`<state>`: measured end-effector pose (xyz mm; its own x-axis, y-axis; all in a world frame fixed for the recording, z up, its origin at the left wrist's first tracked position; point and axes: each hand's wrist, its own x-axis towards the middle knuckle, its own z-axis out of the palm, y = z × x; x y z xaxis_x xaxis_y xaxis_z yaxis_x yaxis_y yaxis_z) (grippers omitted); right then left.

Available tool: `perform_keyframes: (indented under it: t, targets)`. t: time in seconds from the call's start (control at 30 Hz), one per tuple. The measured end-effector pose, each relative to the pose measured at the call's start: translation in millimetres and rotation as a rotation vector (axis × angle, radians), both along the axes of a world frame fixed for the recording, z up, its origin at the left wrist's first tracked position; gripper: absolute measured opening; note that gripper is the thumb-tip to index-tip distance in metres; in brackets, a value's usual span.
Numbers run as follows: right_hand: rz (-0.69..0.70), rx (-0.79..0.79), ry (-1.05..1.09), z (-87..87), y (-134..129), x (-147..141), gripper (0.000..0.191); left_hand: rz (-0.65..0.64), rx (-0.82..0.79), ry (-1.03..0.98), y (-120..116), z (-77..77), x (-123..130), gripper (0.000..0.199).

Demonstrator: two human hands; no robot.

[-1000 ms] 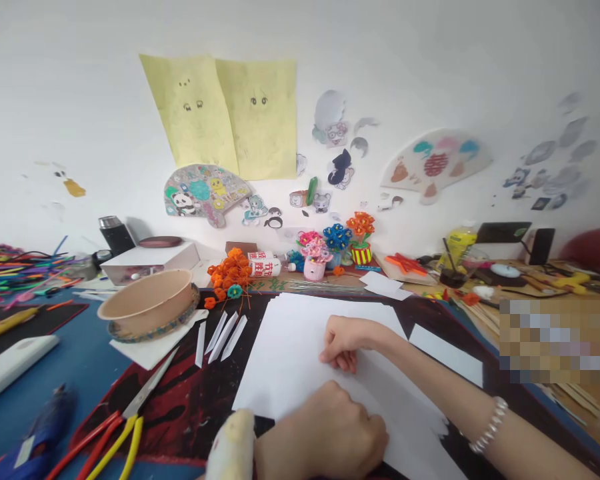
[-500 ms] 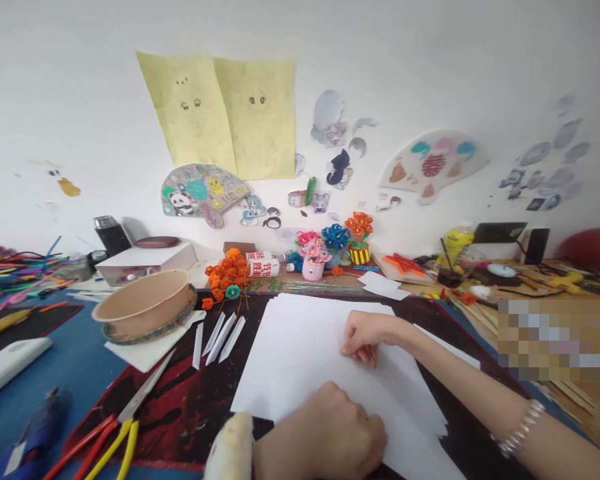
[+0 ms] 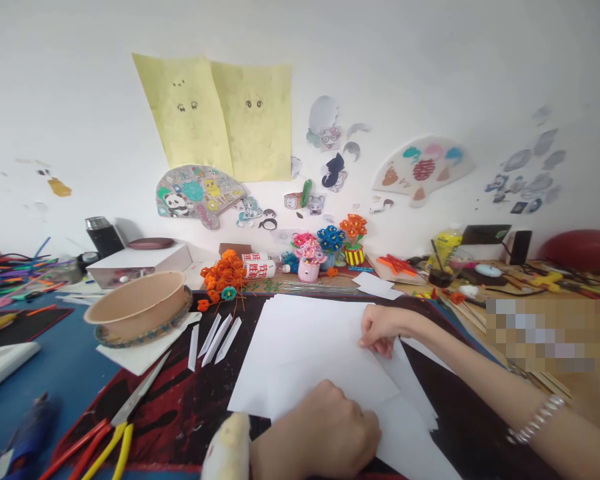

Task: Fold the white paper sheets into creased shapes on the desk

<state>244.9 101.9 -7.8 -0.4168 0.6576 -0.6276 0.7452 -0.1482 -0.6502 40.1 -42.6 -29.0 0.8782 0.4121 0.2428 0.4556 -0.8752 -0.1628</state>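
Note:
Several sheets of white paper [image 3: 305, 347] lie overlapping on the dark red and black mat. At the right edge of the top sheet, my right hand [image 3: 380, 330] is closed in a pinch on the paper. My left hand [image 3: 325, 430] is a closed fist over the near edge of that sheet. Its fingertips are turned under, so whatever they may hold is hidden. Left of the sheets lie several narrow folded paper strips [image 3: 213, 340]. Scissors [image 3: 125, 413] with red and yellow handles rest open on the mat, near the left forearm.
A beige bowl [image 3: 137, 303] stands on white paper at the left. Orange pipe-cleaner flowers [image 3: 225, 275] lie behind the strips. Small flower pots [image 3: 309, 270] line the wall. A blue glue gun [image 3: 27, 433] is at the lower left. Wooden sticks [image 3: 543, 380] lie at the right.
My right hand has moved right, drawing the top sheet's edge with it. My left fist stays low over the paper. The whole view has shifted slightly.

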Motion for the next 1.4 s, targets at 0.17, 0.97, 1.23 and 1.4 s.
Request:
perform_keyframes:
  t: [0.17, 0.97, 1.23, 1.4]
  targets:
    - [-0.010, 0.008, -0.017, 4.0, 0, 12, 0.043, -0.006, 0.003, -0.012, 0, -0.4, 1, 0.020]
    - [-0.003, 0.640, 0.130, -12.5, -27, -23, 0.009, 0.495, -0.479, 0.007, 27, 35.0, -9, 0.022]
    - [-0.106, 0.765, 0.139, -19.6, -33, -16, 0.005, 0.745, -0.868, -0.186, 105, 40.5, 2, 0.022]
    - [-0.117, 0.820, 0.183, -22.3, -34, -20, 0.012, 0.740, -1.043, -0.224, 126, 36.6, 9, 0.021]
